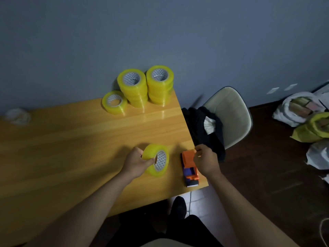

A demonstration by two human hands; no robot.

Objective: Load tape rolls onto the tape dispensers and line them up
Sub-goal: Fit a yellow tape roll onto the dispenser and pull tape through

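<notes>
One orange dispenser (189, 166) flat, lengthwise, blade end nearest.

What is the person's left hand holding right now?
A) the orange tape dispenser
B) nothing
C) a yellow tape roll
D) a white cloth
C: the left hand grips a yellow tape roll near the table's front edge, while the right hand is at the orange tape dispenser.
</notes>
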